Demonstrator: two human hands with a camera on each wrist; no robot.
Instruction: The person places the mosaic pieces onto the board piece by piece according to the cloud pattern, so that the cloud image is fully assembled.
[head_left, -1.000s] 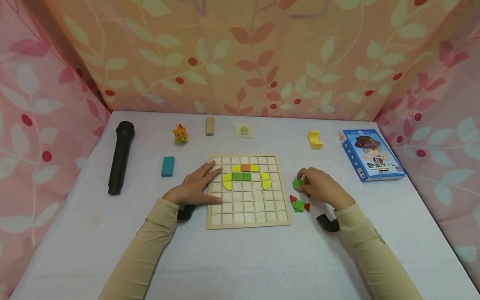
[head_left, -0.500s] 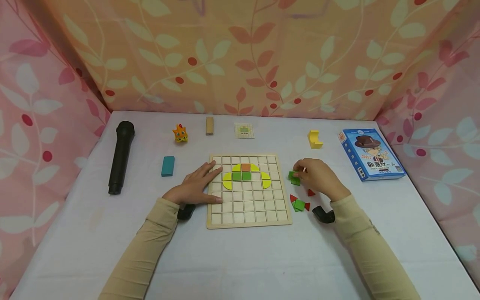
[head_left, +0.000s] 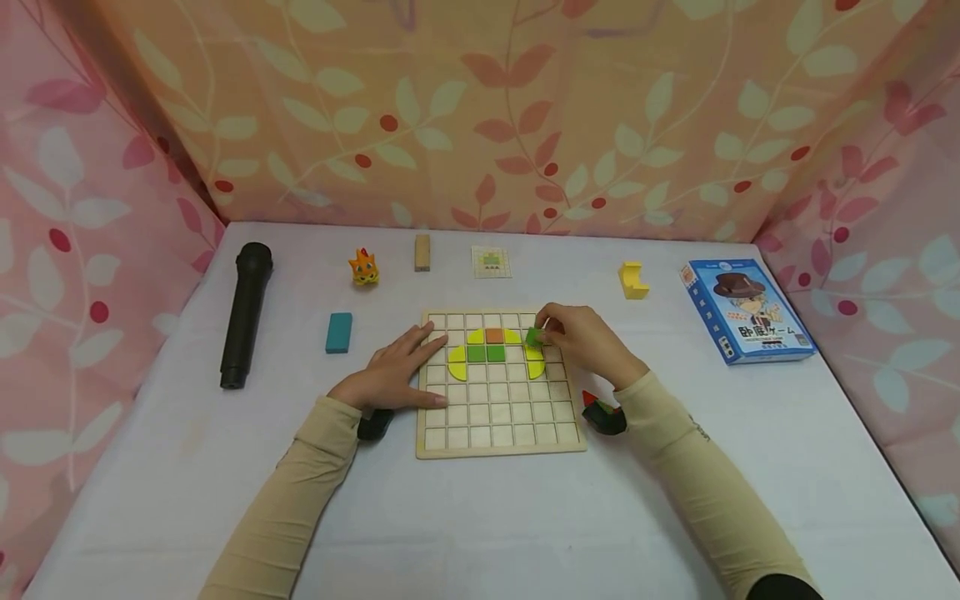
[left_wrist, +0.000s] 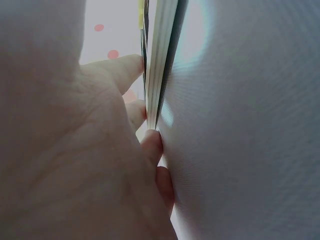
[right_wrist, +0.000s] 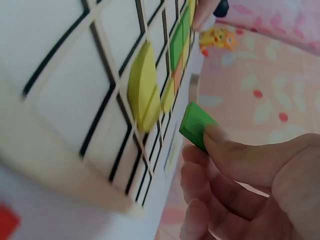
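right hand (head_left: pixel 588 340) now over board (head_left: pixel 501 440), carrying green piece (head_left: pixel 534 337)

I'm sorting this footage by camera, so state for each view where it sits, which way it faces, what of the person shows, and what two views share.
Head: high, facing forward and down at the wooden grid board; shows both sleeved arms, left hand, right hand.
Left wrist: low at the table, facing along the board's edge; shows the palm.
Right wrist: low beside the board, facing across it; shows fingers pinching the green tile.
Shared: head and right wrist both show that tile.
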